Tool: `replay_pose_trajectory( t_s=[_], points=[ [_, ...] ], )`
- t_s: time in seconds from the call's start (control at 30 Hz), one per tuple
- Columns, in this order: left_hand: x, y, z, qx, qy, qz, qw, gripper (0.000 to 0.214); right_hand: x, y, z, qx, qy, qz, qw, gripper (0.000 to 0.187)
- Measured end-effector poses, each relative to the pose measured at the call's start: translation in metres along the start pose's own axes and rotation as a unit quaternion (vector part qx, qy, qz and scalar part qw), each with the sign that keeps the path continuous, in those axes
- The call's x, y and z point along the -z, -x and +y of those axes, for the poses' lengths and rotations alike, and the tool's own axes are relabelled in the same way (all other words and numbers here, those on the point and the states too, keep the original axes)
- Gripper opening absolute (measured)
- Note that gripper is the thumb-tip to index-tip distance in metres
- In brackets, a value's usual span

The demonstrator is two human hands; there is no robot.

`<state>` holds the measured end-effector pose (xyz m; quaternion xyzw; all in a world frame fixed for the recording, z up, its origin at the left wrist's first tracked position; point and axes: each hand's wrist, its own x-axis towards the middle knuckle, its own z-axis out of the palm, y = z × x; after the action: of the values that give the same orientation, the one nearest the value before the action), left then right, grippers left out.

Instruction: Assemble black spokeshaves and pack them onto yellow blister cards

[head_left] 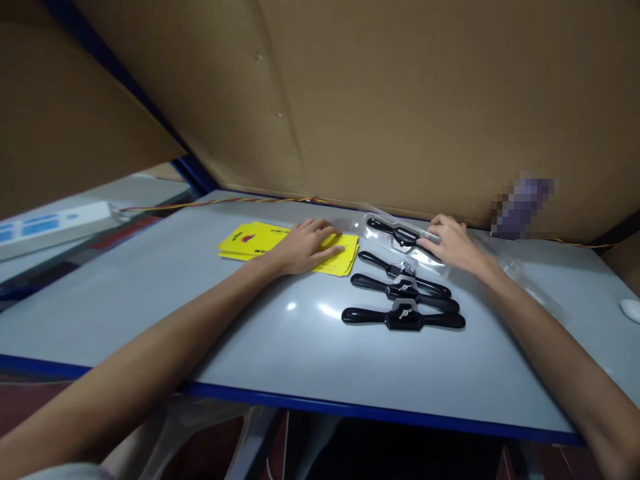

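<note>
My left hand (pixel 309 247) lies with its fingers apart on the right part of a stack of yellow printed cards (pixel 250 241). To its right, a black spokeshave (pixel 395 231) rests in a clear plastic blister pack (pixel 376 215) near the back of the table. My right hand (pixel 453 241) has its fingers bent around the right handle end of that spokeshave; the fingertips are partly hidden. In front of the pack, three more black spokeshaves lie in a row: a far one (pixel 383 264), a middle one (pixel 375 283) and a near one (pixel 367 316).
More clear plastic packaging (pixel 515 270) lies right of my right forearm. A white power strip (pixel 55 227) is at the left, with a red and yellow wire along the back. A brown board (pixel 375 100) closes off the back. A white rounded object (pixel 631 310) sits at the right edge.
</note>
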<state>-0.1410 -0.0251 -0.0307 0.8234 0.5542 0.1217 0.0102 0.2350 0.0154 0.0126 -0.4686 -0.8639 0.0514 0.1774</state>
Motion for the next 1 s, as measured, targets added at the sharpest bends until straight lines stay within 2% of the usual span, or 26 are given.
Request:
replay_pose_trajectory(
  t_s=[0.1, 0.23, 0.3, 0.4, 0.47, 0.53, 0.63, 0.7, 0.8, 0.93, 1.0],
  points=[
    [-0.001, -0.007, 0.002, 0.011, 0.005, 0.010, 1.000, 0.068, -0.005, 0.005, 0.006, 0.023, 0.031, 0.013, 0.999, 0.031],
    [0.011, -0.009, 0.004, 0.057, -0.005, 0.092, 0.994, 0.065, -0.008, 0.011, 0.015, 0.021, 0.041, 0.014, 0.999, 0.033],
    [0.021, -0.006, 0.003, 0.086, -0.027, 0.135, 0.987, 0.056, -0.009, 0.011, 0.016, 0.021, 0.051, 0.010, 0.998, 0.033],
    [0.037, 0.002, 0.002, 0.117, -0.065, 0.175, 0.975, 0.031, -0.008, 0.007, 0.017, 0.056, 0.052, -0.021, 0.997, 0.034],
    [0.043, 0.005, 0.002, 0.090, -0.078, 0.188, 0.975, 0.020, -0.007, 0.002, 0.018, 0.059, 0.046, -0.047, 0.996, 0.033],
    [0.042, 0.006, 0.002, 0.040, -0.075, 0.184, 0.979, 0.018, -0.007, -0.003, 0.020, 0.038, 0.024, -0.067, 0.997, 0.031],
    [0.029, 0.000, 0.003, 0.016, -0.045, 0.146, 0.988, 0.035, -0.012, -0.010, 0.019, 0.003, -0.017, -0.073, 0.997, 0.028],
    [0.018, -0.005, 0.002, 0.040, -0.027, 0.116, 0.992, 0.053, -0.019, -0.013, 0.016, -0.016, -0.035, -0.054, 0.998, 0.028],
    [0.006, -0.012, 0.000, 0.063, -0.024, 0.096, 0.993, 0.064, -0.033, -0.013, 0.012, -0.004, -0.085, 0.014, 0.996, 0.027],
    [0.006, -0.011, -0.002, 0.042, -0.036, 0.127, 0.990, 0.076, -0.046, -0.007, 0.012, -0.018, -0.187, 0.141, 0.972, 0.015],
    [0.009, -0.008, -0.002, 0.031, -0.038, 0.139, 0.989, 0.084, -0.047, -0.003, 0.013, -0.047, -0.211, 0.198, 0.956, 0.018]
  ],
)
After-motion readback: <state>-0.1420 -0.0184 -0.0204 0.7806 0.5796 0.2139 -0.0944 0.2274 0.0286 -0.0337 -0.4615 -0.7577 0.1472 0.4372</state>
